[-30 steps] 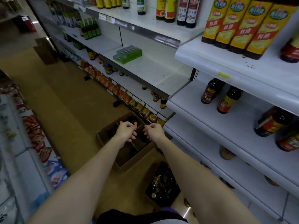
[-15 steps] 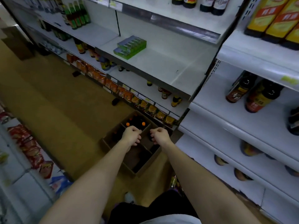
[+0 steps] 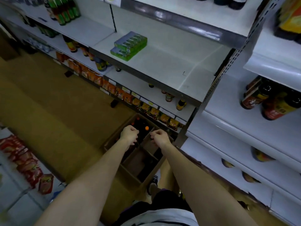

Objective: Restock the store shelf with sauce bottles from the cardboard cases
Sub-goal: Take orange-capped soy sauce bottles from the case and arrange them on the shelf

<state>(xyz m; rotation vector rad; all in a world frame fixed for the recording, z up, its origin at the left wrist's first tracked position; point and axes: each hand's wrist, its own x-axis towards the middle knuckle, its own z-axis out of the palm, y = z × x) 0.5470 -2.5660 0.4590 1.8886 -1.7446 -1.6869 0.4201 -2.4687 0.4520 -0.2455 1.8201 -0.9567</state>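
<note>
From the head view I see both arms reaching down to the cardboard case on the floor at lower centre. My left hand is curled into a fist over the case's far compartments; whether it grips a bottle I cannot tell. My right hand is curled just beside it, its hold equally unclear. Dark sauce bottles with orange caps stand in the far compartment. The white shelf fills the upper centre, carrying green boxes.
</note>
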